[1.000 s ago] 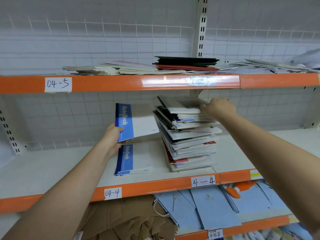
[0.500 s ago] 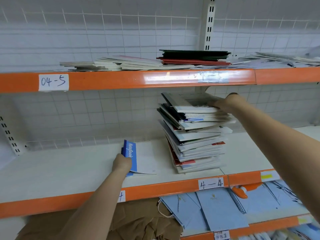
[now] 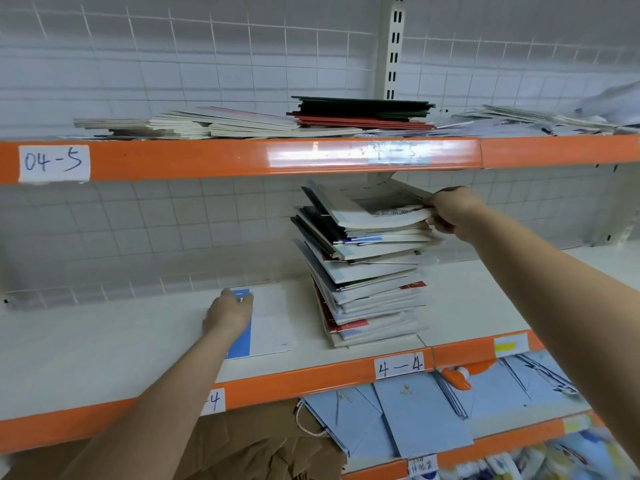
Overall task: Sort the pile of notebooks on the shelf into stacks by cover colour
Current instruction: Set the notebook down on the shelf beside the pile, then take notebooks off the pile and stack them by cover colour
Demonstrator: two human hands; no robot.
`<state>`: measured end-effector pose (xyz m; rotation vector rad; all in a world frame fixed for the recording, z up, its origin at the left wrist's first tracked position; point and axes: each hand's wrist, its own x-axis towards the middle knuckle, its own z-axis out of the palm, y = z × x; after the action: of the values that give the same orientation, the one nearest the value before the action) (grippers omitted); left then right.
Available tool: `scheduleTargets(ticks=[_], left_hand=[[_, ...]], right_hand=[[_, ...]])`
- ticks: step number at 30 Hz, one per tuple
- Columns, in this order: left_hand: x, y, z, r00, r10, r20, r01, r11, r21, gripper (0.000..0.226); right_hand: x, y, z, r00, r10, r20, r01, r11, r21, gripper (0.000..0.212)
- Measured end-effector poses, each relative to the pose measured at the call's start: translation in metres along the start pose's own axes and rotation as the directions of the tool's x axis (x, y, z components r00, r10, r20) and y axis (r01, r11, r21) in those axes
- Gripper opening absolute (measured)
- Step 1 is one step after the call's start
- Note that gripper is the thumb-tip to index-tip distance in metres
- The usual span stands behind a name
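Observation:
A tall, uneven pile of notebooks [image 3: 367, 271] stands on the white middle shelf [image 3: 104, 348]. My right hand [image 3: 450, 211] pinches the right edge of the top white-and-grey notebook [image 3: 374, 206], which is lifted off the pile. To the left of the pile lies a small flat stack of blue-and-white notebooks [image 3: 270, 323]. My left hand [image 3: 228, 315] rests on the blue spine side of that stack, fingers lying over it.
The upper shelf, labelled 04-5 [image 3: 53, 162], carries flat white notebooks [image 3: 221, 124] and a black and red stack [image 3: 363, 112]. Below the orange shelf edge [image 3: 311, 379] lie blue paper bags [image 3: 415, 414] and brown paper [image 3: 263, 448]. A wire grid backs the shelves.
My left hand lowered the blue-and-white notebook onto the one lying on the shelf and now rests on it. My right hand has raised the top notebook's right edge off the pile.

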<state>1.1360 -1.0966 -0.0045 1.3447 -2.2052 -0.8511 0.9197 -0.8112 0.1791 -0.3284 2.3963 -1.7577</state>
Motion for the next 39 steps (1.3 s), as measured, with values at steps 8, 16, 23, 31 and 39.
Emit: scheduleTargets(ticks=[8, 16, 23, 31, 39], left_hand=[[-0.039, 0.139, -0.017, 0.988, 0.154, 0.028, -0.113, 0.824, -0.554, 0.049], [-0.052, 0.21, -0.017, 0.994, 0.096, 0.061, -0.049, 0.848, -0.527, 0.017], [-0.054, 0.222, -0.016, 0.997, -0.068, -0.044, 0.02, 0.737, -0.676, 0.012], [-0.059, 0.228, -0.02, 0.999, -0.033, -0.005, 0.023, 0.807, -0.59, 0.011], [-0.052, 0.213, -0.011, 0.998, -0.016, -0.066, -0.026, 0.806, -0.591, 0.009]], right_hand=[[0.015, 0.036, -0.05, 0.988, 0.066, 0.14, -0.113, 0.927, 0.357, 0.022], [0.036, 0.065, -0.104, 0.984, 0.031, 0.178, -0.101, 0.911, 0.4, 0.024], [0.076, 0.125, -0.15, 0.991, 0.128, -0.032, -0.109, 0.932, 0.346, 0.022], [0.111, 0.223, -0.119, 0.989, 0.052, -0.142, -0.07, 0.99, -0.126, 0.019], [0.115, 0.26, -0.085, 0.975, -0.039, -0.22, -0.112, 0.765, -0.634, 0.031]])
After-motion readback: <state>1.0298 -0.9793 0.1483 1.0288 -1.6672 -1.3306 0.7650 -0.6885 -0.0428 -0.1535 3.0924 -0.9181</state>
